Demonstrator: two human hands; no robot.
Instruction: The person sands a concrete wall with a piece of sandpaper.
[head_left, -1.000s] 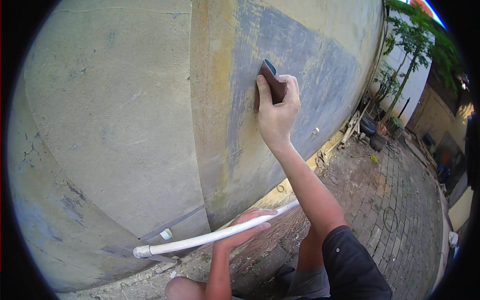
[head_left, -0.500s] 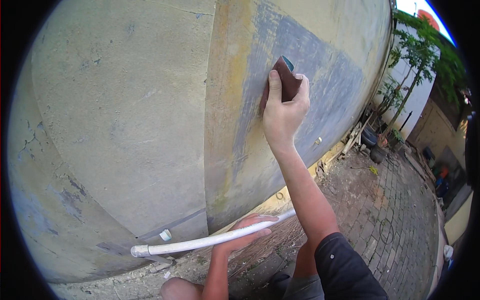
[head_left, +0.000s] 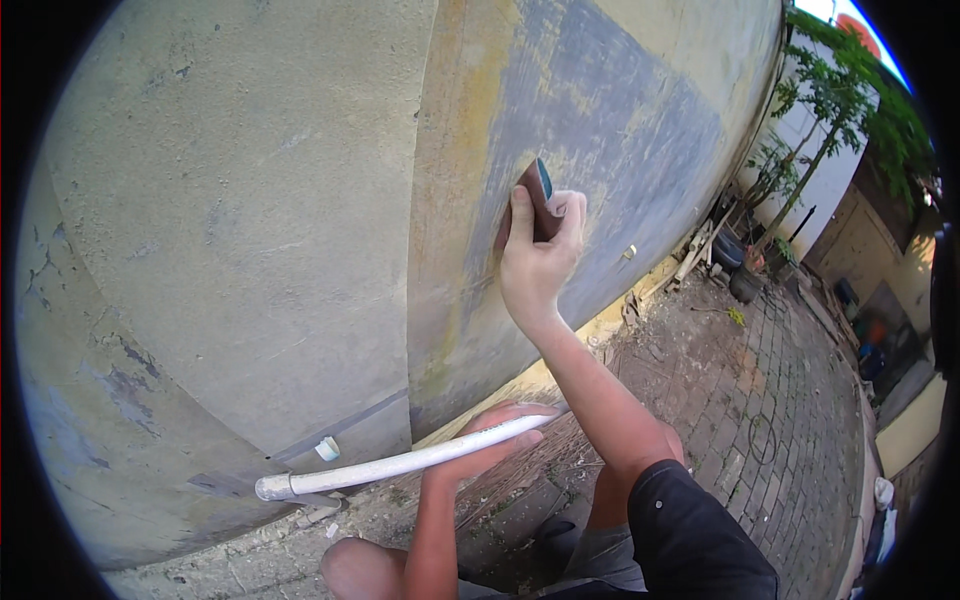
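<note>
My right hand (head_left: 543, 255) grips a folded sheet of sandpaper (head_left: 545, 218), brown on the outside with a blue-green backing showing at its top edge. The sandpaper lies against a patch of the wall (head_left: 610, 110) where grey shows through scraped, yellowish paint. Lower down, my left hand (head_left: 480, 455) is closed around a white plastic pipe (head_left: 390, 468), fingers on its far side and thumb on the near side. The pipe slants across in front of the wall, with a fitting at its left end; my right forearm hides its other end.
A short white pipe stub (head_left: 327, 448) sticks out of the wall, and a smaller one (head_left: 630, 251) farther right. Brick paving (head_left: 760, 430) stretches to the right. Beyond stand a small tree (head_left: 825, 125), a dark tyre (head_left: 728, 250) and scrap wood along the wall.
My right hand has slid down and a little to the left along the wall with the sandpaper. My left hand stays on the pipe, nearly in place.
</note>
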